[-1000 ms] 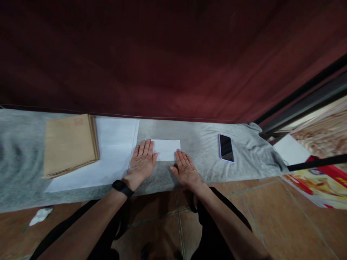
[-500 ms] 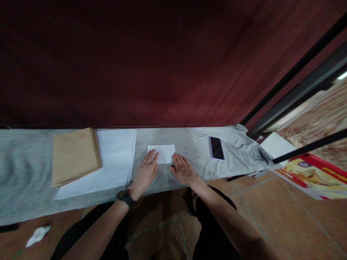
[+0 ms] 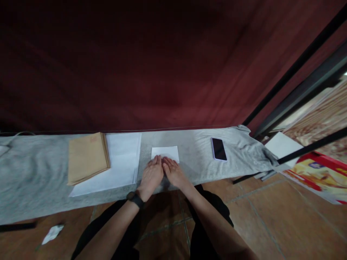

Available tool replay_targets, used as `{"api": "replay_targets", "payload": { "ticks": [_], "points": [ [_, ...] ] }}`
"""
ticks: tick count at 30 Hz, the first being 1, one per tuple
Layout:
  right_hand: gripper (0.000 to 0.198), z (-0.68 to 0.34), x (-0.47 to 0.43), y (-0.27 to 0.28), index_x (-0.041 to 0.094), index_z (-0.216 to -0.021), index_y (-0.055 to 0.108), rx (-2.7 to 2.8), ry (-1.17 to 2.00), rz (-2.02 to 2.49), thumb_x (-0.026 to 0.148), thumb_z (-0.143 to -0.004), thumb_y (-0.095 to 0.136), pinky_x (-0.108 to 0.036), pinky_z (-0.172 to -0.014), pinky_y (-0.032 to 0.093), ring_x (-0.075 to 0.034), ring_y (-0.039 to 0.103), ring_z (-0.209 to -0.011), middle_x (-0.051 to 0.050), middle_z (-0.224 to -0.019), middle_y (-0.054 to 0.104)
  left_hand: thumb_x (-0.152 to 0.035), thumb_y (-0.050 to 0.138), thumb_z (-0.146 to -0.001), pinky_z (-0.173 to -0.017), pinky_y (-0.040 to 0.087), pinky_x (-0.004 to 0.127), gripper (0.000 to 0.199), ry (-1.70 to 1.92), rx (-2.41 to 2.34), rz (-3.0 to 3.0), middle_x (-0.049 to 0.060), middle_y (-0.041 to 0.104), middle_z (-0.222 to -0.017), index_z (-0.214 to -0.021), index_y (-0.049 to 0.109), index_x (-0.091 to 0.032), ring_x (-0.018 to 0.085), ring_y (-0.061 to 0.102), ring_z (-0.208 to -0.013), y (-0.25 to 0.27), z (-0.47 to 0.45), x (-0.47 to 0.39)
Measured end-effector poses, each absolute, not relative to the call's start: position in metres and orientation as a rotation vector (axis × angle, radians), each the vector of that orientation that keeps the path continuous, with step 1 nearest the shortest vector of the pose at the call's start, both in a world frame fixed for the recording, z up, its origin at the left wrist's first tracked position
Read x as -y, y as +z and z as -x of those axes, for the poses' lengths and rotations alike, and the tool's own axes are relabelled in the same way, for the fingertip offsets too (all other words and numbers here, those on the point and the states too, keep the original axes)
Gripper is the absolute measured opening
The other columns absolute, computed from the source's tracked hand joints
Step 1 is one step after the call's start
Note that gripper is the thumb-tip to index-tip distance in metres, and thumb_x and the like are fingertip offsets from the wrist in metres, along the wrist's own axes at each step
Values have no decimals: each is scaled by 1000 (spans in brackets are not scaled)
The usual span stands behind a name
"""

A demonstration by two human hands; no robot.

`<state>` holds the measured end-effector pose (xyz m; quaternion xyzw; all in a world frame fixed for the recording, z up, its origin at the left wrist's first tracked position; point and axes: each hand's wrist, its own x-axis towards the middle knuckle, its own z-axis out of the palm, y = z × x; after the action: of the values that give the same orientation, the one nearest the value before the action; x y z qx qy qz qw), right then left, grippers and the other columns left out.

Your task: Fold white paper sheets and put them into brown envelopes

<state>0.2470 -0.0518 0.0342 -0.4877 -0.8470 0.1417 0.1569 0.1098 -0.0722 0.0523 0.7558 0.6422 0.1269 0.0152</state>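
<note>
A small white folded paper [image 3: 164,151] lies flat on the grey cloth in front of me. My left hand [image 3: 152,174] rests flat on its near left part, fingers stretched out, a dark watch on the wrist. Beside it my right hand [image 3: 174,174] lies flat on the paper's near edge, its fingertips close to those of the left. Neither hand grips anything. The paper's near edge is partly hidden under the fingers.
Left of the hands, a stack of brown envelopes [image 3: 88,158] sits on white paper sheets [image 3: 123,159]. A phone [image 3: 219,148] lies to the right on the grey cloth [image 3: 189,144]. A dark red curtain [image 3: 162,72] hangs behind. A red and yellow box [image 3: 320,177] stands at the right.
My hands have come together from the paper's two sides to the middle of its near edge. The whole view has shifted slightly, so things on the left appear farther right.
</note>
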Motion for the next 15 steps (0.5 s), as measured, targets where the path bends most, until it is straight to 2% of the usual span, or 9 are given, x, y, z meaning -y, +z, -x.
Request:
{"api": "replay_targets", "payload": {
  "ticks": [2,4,8,11,15],
  "points": [
    [47,-246,54,29,16,-149,49,2446,372,1381,29,-109,27,-44,-122,35,-20,42,-146,-10,-154,48,-13,32,-95,-114,41,41,58,501,-1969,-2361,24,47,-153,-152,35,-3,26,46,-143,46,-104,66],
    [48,-247,55,25,15,-150,46,2461,337,1373,30,-108,29,-44,-123,33,-20,40,-147,-10,-156,46,-11,30,-94,-117,39,41,63,507,-1863,-2392,21,42,-157,-156,29,-5,24,40,-147,35,-98,63],
    [50,-251,56,18,14,-154,41,2500,264,1337,29,-107,34,-42,-125,28,-20,37,-149,-9,-159,40,-11,31,-92,-120,36,44,63,360,-1819,-2420,19,44,-156,-154,37,-7,24,38,-148,13,-92,61],
    [51,-255,55,13,12,-154,40,2469,230,1373,32,-107,33,-40,-126,26,-20,34,-150,-10,-161,37,-23,32,-97,-121,33,46,59,309,-1901,-2409,20,40,-159,-152,39,-5,27,33,-150,7,-90,62],
    [56,-266,50,10,8,-155,37,2407,184,1496,37,-107,35,-41,-125,26,-22,31,-152,-13,-161,35,-39,31,-101,-122,30,46,65,272,-2027,-2347,22,35,-161,-152,37,0,30,29,-152,7,-90,65]
  ]
}}
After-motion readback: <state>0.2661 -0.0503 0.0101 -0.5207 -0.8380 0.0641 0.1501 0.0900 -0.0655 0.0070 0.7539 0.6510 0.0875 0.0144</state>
